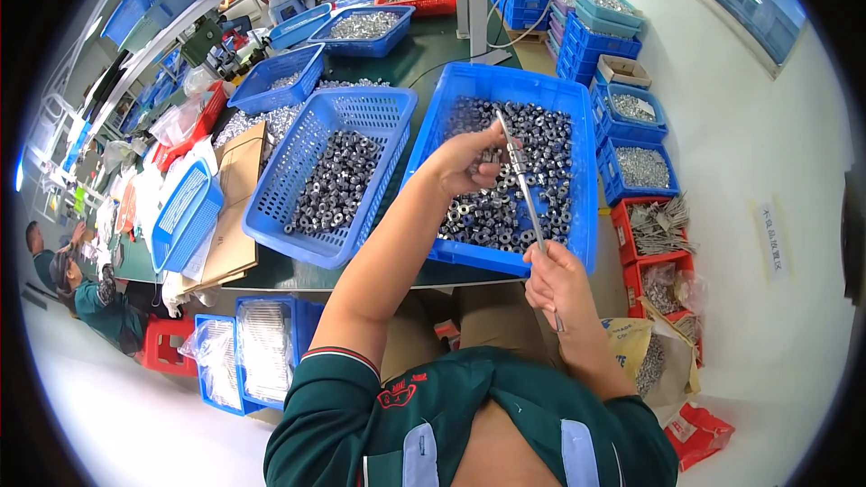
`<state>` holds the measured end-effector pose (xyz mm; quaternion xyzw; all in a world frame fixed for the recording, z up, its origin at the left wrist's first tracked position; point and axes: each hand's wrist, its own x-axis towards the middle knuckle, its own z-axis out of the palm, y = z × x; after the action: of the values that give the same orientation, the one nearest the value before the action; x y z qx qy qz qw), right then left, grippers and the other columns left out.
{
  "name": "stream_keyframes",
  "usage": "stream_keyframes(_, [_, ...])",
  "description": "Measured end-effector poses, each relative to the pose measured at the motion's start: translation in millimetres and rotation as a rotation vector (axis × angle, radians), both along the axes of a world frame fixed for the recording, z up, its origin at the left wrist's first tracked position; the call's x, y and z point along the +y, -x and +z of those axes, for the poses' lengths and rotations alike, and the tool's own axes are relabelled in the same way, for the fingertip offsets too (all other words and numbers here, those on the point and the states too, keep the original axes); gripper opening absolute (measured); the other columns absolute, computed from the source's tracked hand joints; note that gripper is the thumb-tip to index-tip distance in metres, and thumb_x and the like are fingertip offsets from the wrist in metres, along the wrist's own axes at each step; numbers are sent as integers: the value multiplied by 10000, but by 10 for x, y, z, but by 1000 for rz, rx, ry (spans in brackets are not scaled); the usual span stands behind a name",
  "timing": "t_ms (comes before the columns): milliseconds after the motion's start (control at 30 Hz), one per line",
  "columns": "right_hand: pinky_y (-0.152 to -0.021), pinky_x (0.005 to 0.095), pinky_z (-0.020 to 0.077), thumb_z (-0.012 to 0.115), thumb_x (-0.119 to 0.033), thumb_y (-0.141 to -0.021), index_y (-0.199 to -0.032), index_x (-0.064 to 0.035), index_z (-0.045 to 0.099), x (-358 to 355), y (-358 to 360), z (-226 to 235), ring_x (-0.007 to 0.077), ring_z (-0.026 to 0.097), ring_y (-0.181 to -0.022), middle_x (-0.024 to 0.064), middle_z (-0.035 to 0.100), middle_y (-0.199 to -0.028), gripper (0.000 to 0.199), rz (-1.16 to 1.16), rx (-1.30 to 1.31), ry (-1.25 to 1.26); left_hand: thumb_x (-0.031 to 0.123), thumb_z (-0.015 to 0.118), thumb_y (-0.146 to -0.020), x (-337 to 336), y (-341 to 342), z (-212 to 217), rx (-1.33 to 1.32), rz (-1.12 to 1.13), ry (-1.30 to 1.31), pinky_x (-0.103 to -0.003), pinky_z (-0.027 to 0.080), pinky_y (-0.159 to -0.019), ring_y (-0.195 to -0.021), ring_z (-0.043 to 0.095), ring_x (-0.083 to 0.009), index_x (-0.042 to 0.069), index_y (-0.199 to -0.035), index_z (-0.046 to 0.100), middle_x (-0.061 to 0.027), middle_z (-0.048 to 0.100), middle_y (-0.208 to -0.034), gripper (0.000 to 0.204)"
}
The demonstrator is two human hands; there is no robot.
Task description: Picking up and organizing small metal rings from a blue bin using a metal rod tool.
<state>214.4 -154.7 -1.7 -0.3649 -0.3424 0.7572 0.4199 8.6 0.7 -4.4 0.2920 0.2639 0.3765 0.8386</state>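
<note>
My right hand [555, 284] grips the lower end of a long thin metal rod [529, 207], held at a slant over the front of a blue bin. Several shiny ring-like metal pieces [515, 159] sit around the rod's upper part. My left hand [474, 160] is beside that upper end, its fingers curled around small metal parts whose exact kind I cannot make out. Below both hands, the blue bin [588, 189] contains many loose dark and silver nut-like parts [541, 162]. Some are hidden behind my left hand and forearm.
Left of the bin stands a perforated blue basket [262, 216] with similar parts. Flattened cardboard [236, 207] and a smaller blue basket [187, 216] lie farther left. Stacked blue bins [622, 140] and red bins [631, 234] line the right wall. Two people [99, 298] are at far left.
</note>
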Motion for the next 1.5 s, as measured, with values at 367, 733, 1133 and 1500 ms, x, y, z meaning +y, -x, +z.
stream_keyframes(367, [-354, 191, 236, 501, -137, -923, -890, -5, 508, -220, -337, -73, 21, 237, -367, -61, 323, -503, 137, 74, 3, -8, 63, 511, -882, 24, 133, 53, -241, 259, 131, -171, 324, -380, -475, 412, -70, -22, -1043, 483, -219, 590, -1042, 185])
stream_keyframes(733, [-358, 180, 236, 497, -131, -929, -906, -3, 513, -160, -460, -89, 13, 255, -377, -63, 327, -520, 130, 171, -6, -3, 77, 503, -882, 4, 123, 98, -242, 188, 44, -156, 284, -361, -419, 330, -40, -24, -1060, 502, -224, 607, -1049, 205])
stream_keyframes(1133, [-350, 173, 250, 496, -146, -929, -891, -20, 507, -165, -295, -68, 13, 281, -378, -63, 344, -541, 133, 127, -123, -21, 59, 501, -850, -50, 52, 139, -141, 162, -89, -163, 273, -360, -418, 321, -37, 28, -1058, 483, -197, 594, -1078, 212])
stream_keyframes(1500, [-345, 173, 263, 492, -145, -926, -887, -15, 505, -158, -244, -97, 18, 305, -385, -49, 362, -550, 136, 108, -104, -69, 218, 426, -940, -60, 57, 116, -220, 137, -92, -179, 270, -372, -415, 303, -49, 58, -1195, 470, -156, 599, -1086, 305])
